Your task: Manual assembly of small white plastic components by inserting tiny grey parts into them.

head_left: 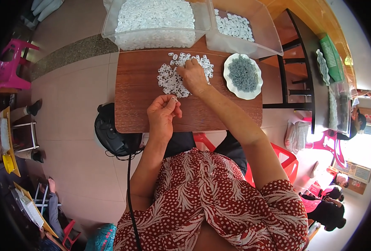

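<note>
A loose pile of small white plastic pieces with holes [171,83] is spread on the brown wooden table [137,90]. Near the table's front edge, my left hand [162,115] is closed, pinching one small white plastic piece [175,99] between thumb and forefinger. My right hand [194,78] reaches across onto the pile, its fingers curled down among the pieces. Its fingertips are partly hidden, so what they grip does not show. To the right of the pile, a white scalloped plate [256,88] holds a heap of small grey-green parts [242,73].
Beyond the table's far edge stand a clear bin [152,39] full of white pieces and a second bin [252,47] with fewer. A black bag [110,123] with a cable is at the table's left corner. Red chair parts [288,161] show to my right. Other people sit farther off.
</note>
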The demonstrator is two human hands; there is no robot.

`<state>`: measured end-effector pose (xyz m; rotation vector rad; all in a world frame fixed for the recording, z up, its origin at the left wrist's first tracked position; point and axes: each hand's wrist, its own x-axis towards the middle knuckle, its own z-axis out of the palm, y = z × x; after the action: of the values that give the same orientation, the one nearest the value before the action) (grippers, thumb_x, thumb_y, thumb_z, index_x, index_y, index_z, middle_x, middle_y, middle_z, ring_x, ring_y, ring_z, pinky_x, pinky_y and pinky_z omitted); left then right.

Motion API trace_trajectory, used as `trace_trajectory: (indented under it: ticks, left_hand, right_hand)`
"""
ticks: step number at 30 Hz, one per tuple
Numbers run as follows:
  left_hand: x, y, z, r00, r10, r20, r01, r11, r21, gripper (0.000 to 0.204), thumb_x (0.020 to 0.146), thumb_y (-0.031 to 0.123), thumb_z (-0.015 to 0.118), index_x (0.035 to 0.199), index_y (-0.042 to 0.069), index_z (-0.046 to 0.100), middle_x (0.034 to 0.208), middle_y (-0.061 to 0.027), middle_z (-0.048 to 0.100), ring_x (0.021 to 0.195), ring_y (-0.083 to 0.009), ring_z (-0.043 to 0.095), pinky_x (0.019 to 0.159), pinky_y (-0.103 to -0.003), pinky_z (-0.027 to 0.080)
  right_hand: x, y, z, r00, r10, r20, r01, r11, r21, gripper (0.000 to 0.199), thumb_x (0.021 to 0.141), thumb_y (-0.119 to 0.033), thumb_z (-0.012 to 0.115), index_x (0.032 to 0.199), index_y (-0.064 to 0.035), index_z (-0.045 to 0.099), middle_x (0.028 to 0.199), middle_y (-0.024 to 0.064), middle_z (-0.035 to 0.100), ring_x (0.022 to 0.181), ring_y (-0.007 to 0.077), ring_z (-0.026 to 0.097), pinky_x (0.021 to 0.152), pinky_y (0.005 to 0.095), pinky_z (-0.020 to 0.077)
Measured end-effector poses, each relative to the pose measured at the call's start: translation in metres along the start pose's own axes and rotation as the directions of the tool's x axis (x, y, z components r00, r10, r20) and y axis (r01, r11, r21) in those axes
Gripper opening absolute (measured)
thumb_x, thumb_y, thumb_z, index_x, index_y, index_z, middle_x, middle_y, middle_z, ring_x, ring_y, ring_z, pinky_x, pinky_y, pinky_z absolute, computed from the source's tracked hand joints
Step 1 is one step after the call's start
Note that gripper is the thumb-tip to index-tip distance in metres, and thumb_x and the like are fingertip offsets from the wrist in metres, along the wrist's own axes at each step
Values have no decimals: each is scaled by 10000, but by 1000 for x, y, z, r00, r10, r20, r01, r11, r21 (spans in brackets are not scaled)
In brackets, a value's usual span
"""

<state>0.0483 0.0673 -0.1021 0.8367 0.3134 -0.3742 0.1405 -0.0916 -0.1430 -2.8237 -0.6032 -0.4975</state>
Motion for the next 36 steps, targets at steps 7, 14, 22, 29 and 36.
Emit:
trace_trajectory:
  ticks: [7,14,22,29,36]
  left_hand:
    - [-6,0,-10,998,16,-60,-18,1000,-25,73,861,63,593,897,1,575,753,-71,601,552,-144,543,515,-253,455]
    - [-2,-6,-21,995,27,-97,-27,1000,6,66,868,65,583,888,3,575,747,-71,593,557,-142,538,520,-264,453]
    - [-1,-4,-20,993,31,-114,-28,999,24,66,864,69,589,887,10,572,744,-73,602,542,-139,542,504,-253,447]
    - [-6,-3,-9,995,19,-96,-19,1000,-1,65,860,65,595,886,10,572,743,-72,599,542,-134,537,503,-251,446]
    - [-20,2,22,994,104,-17,-103,994,45,101,853,68,604,921,-5,585,746,-57,591,552,-99,521,504,-216,434]
  right_hand:
    - [-10,0,2,992,126,8,-126,989,82,175,607,-28,629,774,-81,639,757,136,549,791,311,527,682,401,463]
    - [-2,-7,4,984,177,26,-179,962,206,122,652,-47,629,769,-81,631,773,128,560,809,307,535,672,409,470]
    - [5,-7,15,985,167,31,-170,971,166,113,661,-59,635,771,-62,612,795,146,574,826,315,536,686,406,472]
    - [-9,-7,-1,942,327,71,-321,822,470,189,668,-55,688,846,-37,627,742,112,623,675,272,580,607,377,465]
    - [-44,-24,-89,661,430,615,-597,-194,778,140,789,-56,658,922,-23,628,775,-3,619,640,58,530,523,184,384]
